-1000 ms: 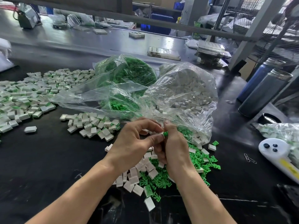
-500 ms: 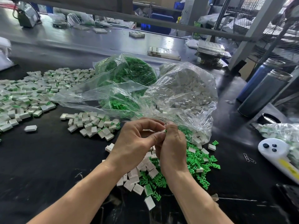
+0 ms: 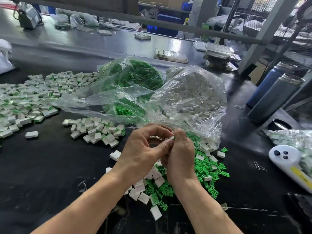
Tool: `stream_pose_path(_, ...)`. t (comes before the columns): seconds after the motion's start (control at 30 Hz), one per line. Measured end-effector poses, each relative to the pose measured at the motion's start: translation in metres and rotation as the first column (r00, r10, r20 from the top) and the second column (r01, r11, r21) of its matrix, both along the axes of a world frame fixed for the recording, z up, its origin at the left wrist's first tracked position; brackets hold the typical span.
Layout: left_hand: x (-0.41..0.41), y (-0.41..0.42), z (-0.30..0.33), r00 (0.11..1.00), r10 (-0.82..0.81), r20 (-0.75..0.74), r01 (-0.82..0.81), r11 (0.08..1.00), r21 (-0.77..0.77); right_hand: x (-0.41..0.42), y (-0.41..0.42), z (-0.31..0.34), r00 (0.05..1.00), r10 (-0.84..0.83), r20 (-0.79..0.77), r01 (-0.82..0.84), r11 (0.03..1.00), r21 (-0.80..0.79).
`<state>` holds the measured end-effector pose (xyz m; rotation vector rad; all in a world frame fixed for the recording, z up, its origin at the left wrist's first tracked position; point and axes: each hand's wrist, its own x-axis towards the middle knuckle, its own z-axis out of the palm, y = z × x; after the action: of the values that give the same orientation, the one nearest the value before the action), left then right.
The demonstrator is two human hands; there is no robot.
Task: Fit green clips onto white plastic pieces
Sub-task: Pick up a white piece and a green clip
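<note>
Our left hand (image 3: 143,149) and right hand (image 3: 179,154) both curled, pinching one white piece (image 3: 170,138) with green clip (image 3: 174,137) between fingertips.

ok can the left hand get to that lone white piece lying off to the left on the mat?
Probably not right now: the left hand and right hand are both pinching a part between them. The path to the lone white piece is bare mat once the hand is freed.

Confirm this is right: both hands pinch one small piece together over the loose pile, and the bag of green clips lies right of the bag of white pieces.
Wrong on one point: the head view shows the bag of green clips left of the bag of white pieces. The left hand and right hand do pinch one small piece together over the loose pile.
</note>
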<state>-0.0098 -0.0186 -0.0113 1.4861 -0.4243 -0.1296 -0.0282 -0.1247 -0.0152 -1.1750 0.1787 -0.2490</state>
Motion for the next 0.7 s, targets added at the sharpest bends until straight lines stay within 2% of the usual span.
stream_pose_path(0.27, -0.001, 0.001, 0.001, 1.0, 0.015, -0.009, -0.015, 1.0, -0.002, 0.0, 0.003, -0.003, 0.999, -0.043, -0.023, 0.043, 0.999, 0.003)
stream_pose_path(0.37, 0.001, 0.003, -0.001, 0.999, 0.037, -0.005, -0.037, 0.999, 0.006, -0.001, -0.003, -0.007, 0.997, -0.071, -0.035, 0.065, 0.989, -0.135)
stream_pose_path(0.43, 0.005, 0.006, -0.002, 0.997, 0.07, -0.007, -0.07, 0.997, 0.018, -0.003, -0.01, -0.005, 0.997, -0.079, 0.003, 0.078, 0.966, -0.248)
stream_pose_path(0.5, 0.009, 0.011, -0.003, 0.992, 0.124, 0.0, -0.124, 0.992, 0.035, -0.005, -0.017, -0.003, 0.995, -0.077, 0.056, 0.09, 0.951, -0.294)
stream_pose_path(0.6, 0.015, 0.02, -0.006, 0.975, 0.212, 0.065, -0.22, 0.961, 0.167, -0.005, -0.021, -0.001, 0.991, -0.118, 0.056, 0.131, 0.902, -0.412)
stream_pose_path(0.7, 0.021, 0.035, -0.006, 0.931, 0.285, 0.228, -0.359, 0.825, 0.436, -0.005, -0.023, -0.003, 0.991, -0.123, 0.045, 0.129, 0.857, -0.499)
